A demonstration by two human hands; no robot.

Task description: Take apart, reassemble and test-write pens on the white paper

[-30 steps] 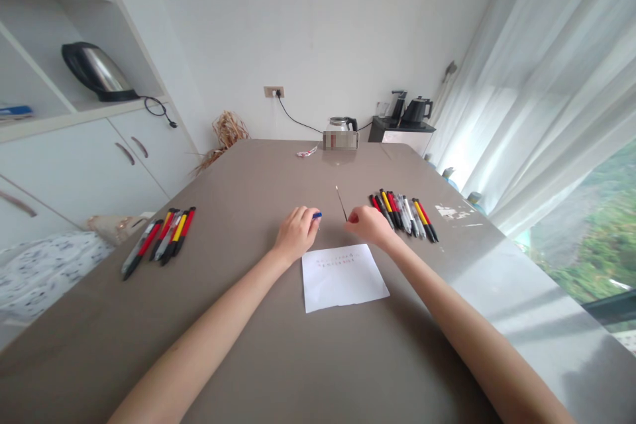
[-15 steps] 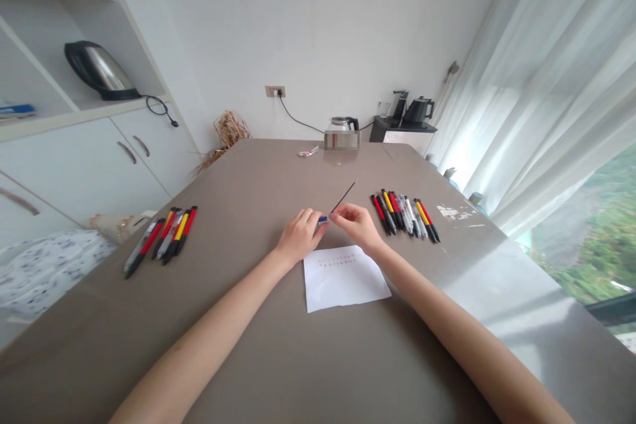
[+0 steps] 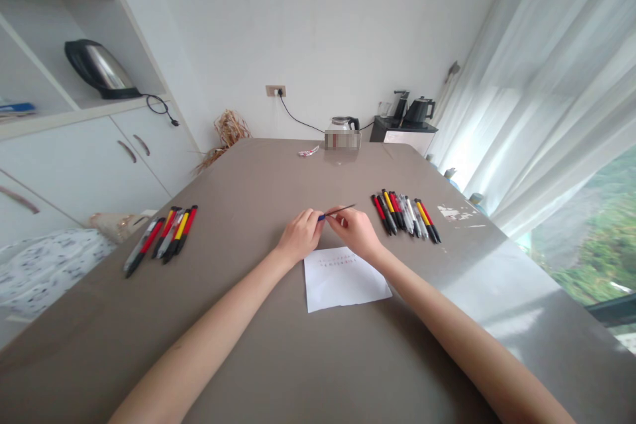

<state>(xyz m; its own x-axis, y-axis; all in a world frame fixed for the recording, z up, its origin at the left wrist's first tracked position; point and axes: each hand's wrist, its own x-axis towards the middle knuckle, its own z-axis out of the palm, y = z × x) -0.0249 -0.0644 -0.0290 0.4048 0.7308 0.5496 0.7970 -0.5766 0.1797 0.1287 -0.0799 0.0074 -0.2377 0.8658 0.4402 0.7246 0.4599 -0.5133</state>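
My left hand [image 3: 299, 236] is closed around a pen barrel whose blue end [image 3: 321, 217] pokes out between the fingers. My right hand [image 3: 354, 232] pinches a thin dark refill [image 3: 342, 211] that lies almost level, its near end at the blue tip. Both hands meet just above a white sheet of paper [image 3: 345, 277] with a few lines of small writing at its top. A row of several pens [image 3: 405, 214] lies right of my right hand. Another group of several pens [image 3: 163, 239] lies far left on the brown table [image 3: 278, 358].
At the table's far edge stand a glass jug [image 3: 342, 124] and a small wrapper [image 3: 308, 151]. A kettle [image 3: 97, 69] sits on the shelf at the left above white cabinets. A side stand with a black kettle [image 3: 416, 110] and curtains are at the right.
My right hand has moved left to meet my left hand. The refill has swung from pointing up and away to nearly level, its end now at the blue tip.
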